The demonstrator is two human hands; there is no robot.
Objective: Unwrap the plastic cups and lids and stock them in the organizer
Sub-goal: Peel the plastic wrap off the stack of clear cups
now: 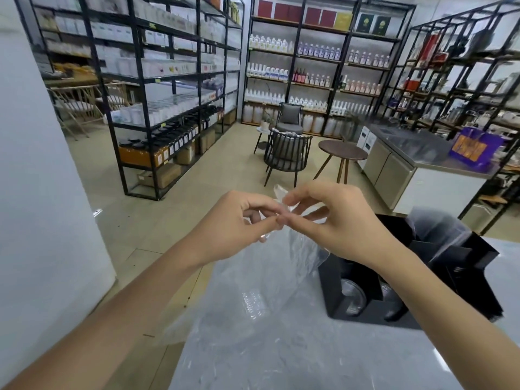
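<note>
A clear plastic wrapper hangs from both my hands above the grey counter. My left hand and my right hand pinch its twisted top together, fingertips touching. Stacked clear cups show faintly through the film near its lower part. To the right stands the black organizer, with clear lids in its front slot and crumpled plastic in its upper compartments.
A white wall or appliance stands close on the left. Black shelving racks with bottles and jars line the room. Chairs, a round wooden table and a steel counter stand farther off.
</note>
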